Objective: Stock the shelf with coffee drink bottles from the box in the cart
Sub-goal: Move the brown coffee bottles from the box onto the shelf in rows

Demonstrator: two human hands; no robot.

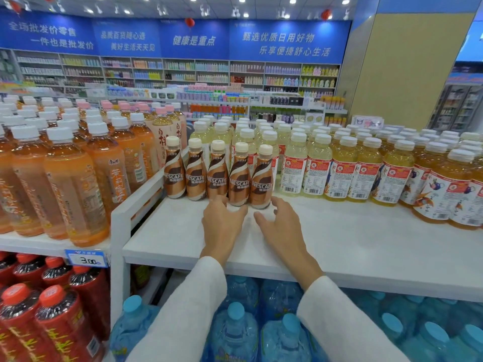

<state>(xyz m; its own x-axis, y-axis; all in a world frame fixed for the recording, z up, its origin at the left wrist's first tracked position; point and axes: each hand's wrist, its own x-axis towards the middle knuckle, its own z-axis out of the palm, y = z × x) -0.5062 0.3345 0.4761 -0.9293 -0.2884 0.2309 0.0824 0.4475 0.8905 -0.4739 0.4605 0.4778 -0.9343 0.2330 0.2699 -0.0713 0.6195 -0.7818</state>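
Shelf [366, 239] carries five Nescafé coffee bottles [218, 173] in one row; orange tea bottles [75, 178] left, yellow drink bottles [339, 163] behind. Left hand [222, 226], right hand [283, 228] just before them, fingers [281, 204] apart, gripping nothing.

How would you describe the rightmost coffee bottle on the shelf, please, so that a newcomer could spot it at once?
Find the white shelf with bare space at its front, between orange tea bottles and yellow drinks. Five brown Nescafé bottles stand in a row at its back left; take the rightmost one, just beyond the right hand. It alone borders a pale, red-labelled bottle.
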